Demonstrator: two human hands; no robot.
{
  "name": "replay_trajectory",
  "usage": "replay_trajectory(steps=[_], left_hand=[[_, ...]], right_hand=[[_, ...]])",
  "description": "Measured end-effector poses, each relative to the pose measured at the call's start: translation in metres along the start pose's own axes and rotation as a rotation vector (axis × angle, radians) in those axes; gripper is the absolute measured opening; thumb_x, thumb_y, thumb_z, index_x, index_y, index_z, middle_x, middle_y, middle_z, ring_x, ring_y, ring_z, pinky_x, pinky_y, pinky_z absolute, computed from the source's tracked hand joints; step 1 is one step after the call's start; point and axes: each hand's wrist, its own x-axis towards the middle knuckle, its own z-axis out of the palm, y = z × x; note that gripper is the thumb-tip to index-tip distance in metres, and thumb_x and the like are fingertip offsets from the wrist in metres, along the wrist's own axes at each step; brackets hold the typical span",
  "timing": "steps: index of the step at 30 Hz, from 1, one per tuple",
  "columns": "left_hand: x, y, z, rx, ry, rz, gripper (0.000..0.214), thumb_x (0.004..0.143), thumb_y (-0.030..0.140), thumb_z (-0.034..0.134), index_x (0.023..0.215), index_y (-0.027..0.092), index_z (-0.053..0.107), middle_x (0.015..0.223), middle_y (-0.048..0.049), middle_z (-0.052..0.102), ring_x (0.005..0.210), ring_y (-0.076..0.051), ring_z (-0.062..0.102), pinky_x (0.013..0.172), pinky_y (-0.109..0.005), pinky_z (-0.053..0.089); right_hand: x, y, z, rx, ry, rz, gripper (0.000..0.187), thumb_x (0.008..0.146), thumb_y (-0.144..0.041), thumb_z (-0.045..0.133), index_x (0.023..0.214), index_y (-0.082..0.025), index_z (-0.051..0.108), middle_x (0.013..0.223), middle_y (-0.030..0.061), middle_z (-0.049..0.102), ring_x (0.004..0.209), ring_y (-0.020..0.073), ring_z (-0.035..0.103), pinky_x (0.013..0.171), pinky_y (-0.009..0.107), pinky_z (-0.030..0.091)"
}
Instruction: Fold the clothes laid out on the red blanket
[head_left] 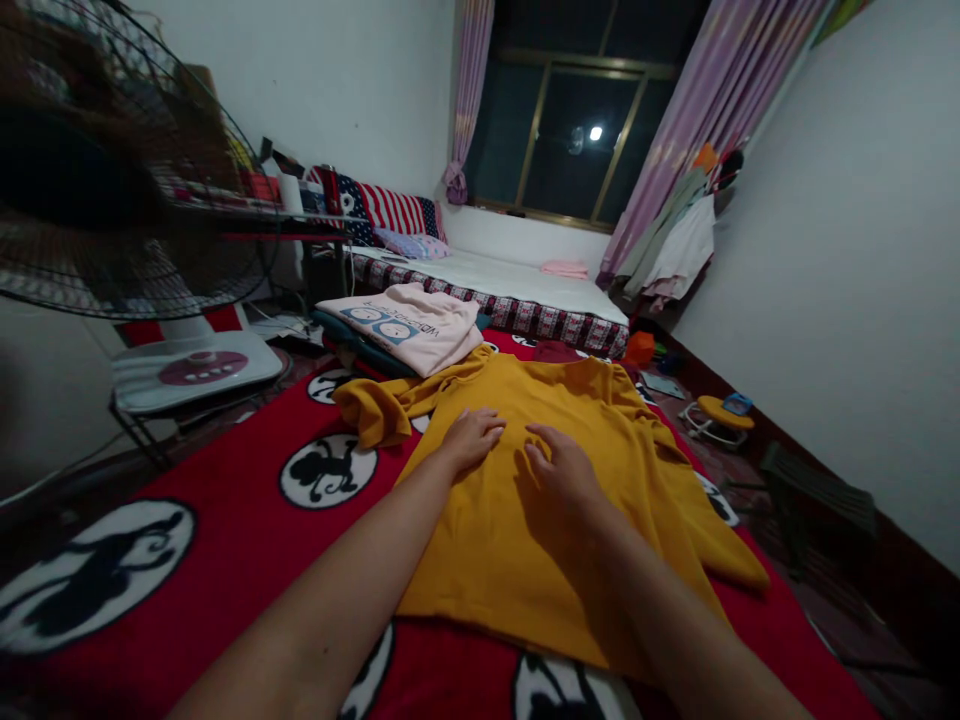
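Observation:
A mustard yellow shirt point(525, 520) lies spread flat on a red blanket point(225, 540) printed with black-and-white cartoon circles. My left hand point(471, 437) rests palm down on the shirt's upper middle, fingers stretched out. Just to its right, my right hand point(562, 468) also lies flat on the cloth with its fingers extended. Neither hand holds anything. One sleeve is bunched at the upper left, the other trails off to the right.
A pile of folded clothes topped by a pink printed shirt point(409, 325) sits behind the yellow shirt. A standing fan point(112, 170) looms at the left. Beyond are a bed point(510, 285), a dark window and hanging clothes point(675, 250). A small stool point(720, 415) stands on the floor at right.

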Motion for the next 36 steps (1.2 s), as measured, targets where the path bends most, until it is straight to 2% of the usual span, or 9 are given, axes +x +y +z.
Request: replay_trajectory(steps=[7,11,15,18,21,25,28,32,36], left_hand=[[-0.020,0.001,-0.016,-0.013,0.050,-0.016,0.028,0.084,0.014,0.051,0.102,0.018,0.072,0.107,-0.0051,0.072,0.101,-0.017,0.064,0.094,-0.028,0.048],[-0.048,-0.005,-0.070,0.184,0.302,0.053,0.028,0.084,0.012,0.050,0.103,0.021,0.069,0.122,-0.0044,0.063,0.118,-0.018,0.053,0.107,-0.031,0.038],[-0.064,-0.037,-0.126,0.520,0.513,-0.229,0.050,0.078,0.035,0.065,0.124,0.019,0.056,0.135,-0.0118,0.050,0.129,-0.030,0.041,0.110,-0.042,0.031],[-0.065,-0.063,-0.145,0.568,0.324,-0.466,0.075,0.070,0.051,0.068,0.132,0.014,0.048,0.131,-0.0173,0.054,0.119,-0.033,0.051,0.097,-0.039,0.043],[-0.060,-0.069,-0.152,0.540,0.044,-0.531,0.049,0.076,0.043,0.062,0.118,0.018,0.062,0.114,-0.0133,0.067,0.103,-0.030,0.062,0.082,-0.033,0.048],[-0.026,-0.035,-0.169,0.517,-0.187,-0.527,0.015,0.061,0.025,0.072,0.072,0.015,0.073,0.074,-0.0072,0.073,0.072,-0.024,0.067,0.066,-0.027,0.049],[0.029,0.014,-0.184,0.502,-0.241,-0.488,0.017,0.063,0.026,0.069,0.065,0.009,0.071,0.068,-0.0053,0.070,0.073,-0.022,0.067,0.072,-0.026,0.049],[0.109,0.093,-0.168,0.461,-0.069,-0.309,0.044,0.077,0.032,0.061,0.111,0.005,0.066,0.116,-0.0138,0.065,0.115,-0.030,0.056,0.097,-0.031,0.040],[0.129,0.146,-0.113,0.040,0.072,0.246,0.078,0.085,0.046,0.056,0.150,0.018,0.022,0.155,-0.0136,0.026,0.142,-0.025,0.024,0.114,-0.037,0.023]], right_hand=[[0.003,0.010,0.049,0.098,0.028,-0.062,0.037,0.089,-0.030,0.045,0.122,-0.022,0.060,0.140,0.0068,0.051,0.130,0.0230,0.043,0.109,0.045,0.029],[0.004,0.018,0.049,0.186,0.081,-0.062,0.032,0.086,-0.028,0.048,0.112,-0.022,0.064,0.134,0.0065,0.057,0.125,0.0219,0.049,0.108,0.042,0.032],[0.002,0.008,0.045,0.202,0.152,-0.093,0.024,0.086,-0.024,0.048,0.100,-0.020,0.067,0.121,0.0081,0.064,0.114,0.0215,0.056,0.100,0.036,0.040],[-0.004,-0.005,0.039,0.262,0.259,-0.162,0.024,0.090,-0.025,0.044,0.099,-0.019,0.066,0.113,0.0091,0.066,0.108,0.0199,0.058,0.094,0.031,0.044],[-0.012,-0.018,0.033,0.317,0.262,-0.312,0.025,0.095,-0.028,0.040,0.097,-0.020,0.064,0.106,0.0072,0.067,0.097,0.0162,0.061,0.086,0.026,0.045],[-0.022,-0.036,0.030,0.236,0.135,-0.540,0.029,0.097,-0.030,0.039,0.085,-0.020,0.063,0.087,0.0035,0.066,0.074,0.0120,0.060,0.069,0.021,0.042],[-0.027,-0.049,0.031,0.129,0.121,-0.656,0.030,0.097,-0.030,0.041,0.079,-0.019,0.062,0.077,0.0021,0.064,0.067,0.0112,0.057,0.063,0.022,0.038],[-0.032,-0.055,0.030,0.055,0.088,-0.741,0.029,0.095,-0.030,0.043,0.074,-0.019,0.060,0.072,0.0017,0.062,0.066,0.0119,0.056,0.061,0.024,0.036],[-0.034,-0.049,0.028,0.123,0.042,-0.676,0.025,0.096,-0.029,0.043,0.084,-0.019,0.063,0.085,0.0032,0.065,0.077,0.0130,0.059,0.069,0.023,0.040]])
